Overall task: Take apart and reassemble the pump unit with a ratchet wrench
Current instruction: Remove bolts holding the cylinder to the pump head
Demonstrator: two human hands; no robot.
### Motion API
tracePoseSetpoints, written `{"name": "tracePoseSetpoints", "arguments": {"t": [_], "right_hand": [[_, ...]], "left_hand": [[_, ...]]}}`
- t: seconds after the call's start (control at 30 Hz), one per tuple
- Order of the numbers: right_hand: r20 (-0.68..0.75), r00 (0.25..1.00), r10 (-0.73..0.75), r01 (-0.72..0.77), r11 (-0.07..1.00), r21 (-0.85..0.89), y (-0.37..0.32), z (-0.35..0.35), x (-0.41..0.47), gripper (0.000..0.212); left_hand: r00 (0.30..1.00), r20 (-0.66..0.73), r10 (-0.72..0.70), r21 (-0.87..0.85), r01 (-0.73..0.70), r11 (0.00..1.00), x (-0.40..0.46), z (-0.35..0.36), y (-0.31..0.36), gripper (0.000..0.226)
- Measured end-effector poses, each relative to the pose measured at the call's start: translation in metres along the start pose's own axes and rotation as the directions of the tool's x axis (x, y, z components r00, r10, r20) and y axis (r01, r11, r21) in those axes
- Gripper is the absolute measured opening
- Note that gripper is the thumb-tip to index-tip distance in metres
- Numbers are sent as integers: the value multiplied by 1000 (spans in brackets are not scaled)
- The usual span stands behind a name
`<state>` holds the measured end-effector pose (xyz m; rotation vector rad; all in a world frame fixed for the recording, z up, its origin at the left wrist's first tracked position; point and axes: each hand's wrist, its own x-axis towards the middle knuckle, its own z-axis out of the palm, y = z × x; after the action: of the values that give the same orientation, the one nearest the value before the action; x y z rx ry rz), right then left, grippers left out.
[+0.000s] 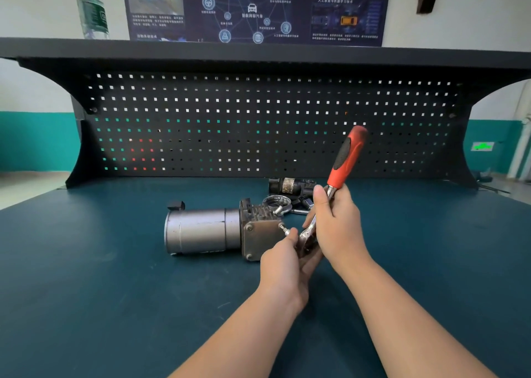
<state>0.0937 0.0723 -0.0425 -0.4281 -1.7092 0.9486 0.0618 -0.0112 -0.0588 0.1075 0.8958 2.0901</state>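
The pump unit (207, 230), a grey metal cylinder with a dark finned head and a square end plate, lies on its side on the green bench mat (115, 277). A bolt (283, 228) sticks out of the end plate's upper right corner. My right hand (336, 219) grips the steel shaft of the ratchet wrench (346, 156), whose red and black handle points up and to the right. My left hand (283, 258) holds the wrench head low down, fingertips at the bolt's tip.
Behind the pump lie a metal ring (277, 202), a small dark cylindrical part (291, 185) and a few loose pieces. A black pegboard (258, 124) closes the back of the bench under a shelf carrying a plastic bottle (91, 6).
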Motion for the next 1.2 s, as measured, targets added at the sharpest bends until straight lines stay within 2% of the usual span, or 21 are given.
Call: {"name": "tracePoseSetpoints", "arguments": {"t": [0.1, 0.27, 0.47, 0.63, 0.7, 0.73, 0.77, 0.8, 0.83, 0.87, 0.9, 0.93, 0.97, 1.03, 1.07, 1.1, 1.2], "right_hand": [[-8, 1000, -8, 7, 997, -80, 2, -1, 1, 22], [-22, 999, 40, -42, 994, -96, 3, -1, 3, 20], [-53, 995, 90, -92, 995, -44, 6, 0, 4, 19], [-88, 975, 205, -204, 979, 22, 13, -1, 8, 20], [-93, 969, 230, -228, 973, 34, 15, -1, 9, 20], [-91, 967, 236, -234, 972, 35, 15, -1, 10, 21], [-88, 967, 239, -237, 971, 36, 15, -1, 10, 21], [-82, 967, 239, -237, 971, 40, 15, -1, 10, 21], [-78, 969, 235, -232, 972, 44, 14, -1, 11, 21], [-77, 971, 227, -224, 974, 46, 12, -1, 11, 21], [-78, 974, 212, -209, 977, 48, 10, -1, 11, 21], [-78, 979, 191, -187, 981, 48, 8, 0, 11, 21], [-70, 984, 165, -162, 986, 44, 6, 1, 12, 21], [-39, 993, 111, -110, 994, 21, 4, 4, 12, 19], [-22, 996, 82, -82, 997, 10, 2, 5, 13, 18], [-7, 999, 54, -54, 999, 0, 1, 6, 13, 18], [1, 1000, -7, 7, 999, -35, -3, 7, 12, 20]], "left_hand": [[1000, -5, 1, 8, -1, 1000, 3, -1, 1, 15], [1000, 7, -6, 33, 6, 999, 7, -1, 2, 15], [999, 27, -22, 46, 20, 999, 14, -3, 5, 18], [999, 27, -36, 101, 33, 994, 16, -3, 6, 18], [1000, -12, -20, 183, 22, 983, 14, -3, 9, 20], [996, -59, 70, 349, -45, 936, 15, -5, 11, 24], [966, -72, 247, 609, -153, 778, 18, -8, 14, 30], [885, -10, 466, 832, -251, 494, 20, -13, 19, 37], [744, 108, 660, 937, -298, 183, 21, -18, 25, 40], [590, 223, 776, 948, -316, -32, 23, -22, 35, 38], [482, 313, 818, 930, -328, -163, 25, -25, 46, 32], [444, 383, 810, 915, -307, -264, 32, -29, 56, 23], [493, 440, 751, 898, -240, -368, 41, -33, 65, 21], [653, 516, 554, 801, -138, -582, 55, -42, 77, 33], [692, 534, 485, 750, -124, -649, 59, -46, 80, 37], [700, 549, 457, 724, -125, -678, 61, -49, 82, 40], [714, 546, 438, 733, -153, -663, 59, -51, 85, 41]]}}
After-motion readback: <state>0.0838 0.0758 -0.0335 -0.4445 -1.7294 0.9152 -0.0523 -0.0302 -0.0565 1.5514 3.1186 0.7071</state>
